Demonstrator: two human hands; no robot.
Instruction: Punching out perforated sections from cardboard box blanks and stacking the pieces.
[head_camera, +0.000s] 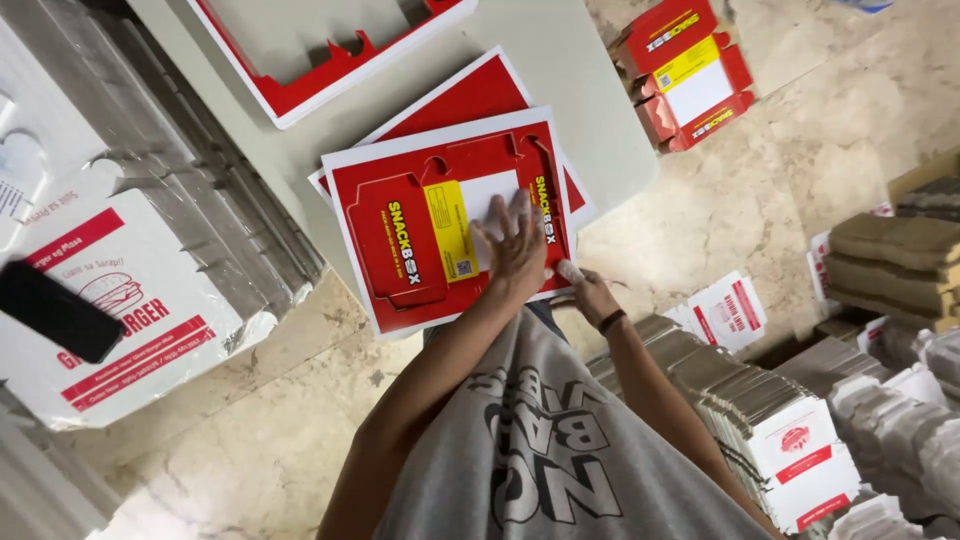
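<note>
A glossy red-and-white printed cardboard sheet (450, 225) lies at the near edge of a smooth, matt grey table (590, 90), under a bare left hand (517, 250). Beside the table, polished marble-like stone floor (790, 150) carries stacks of rough brown corrugated cardboard (895, 255) and an assembled red cardboard box (690, 75).

You wear a gray T-shirt (560, 450) with big dark letters printed across the front. Your arms are bare below the short sleeves. A thin dark band (611, 320) goes around your right wrist.
</note>
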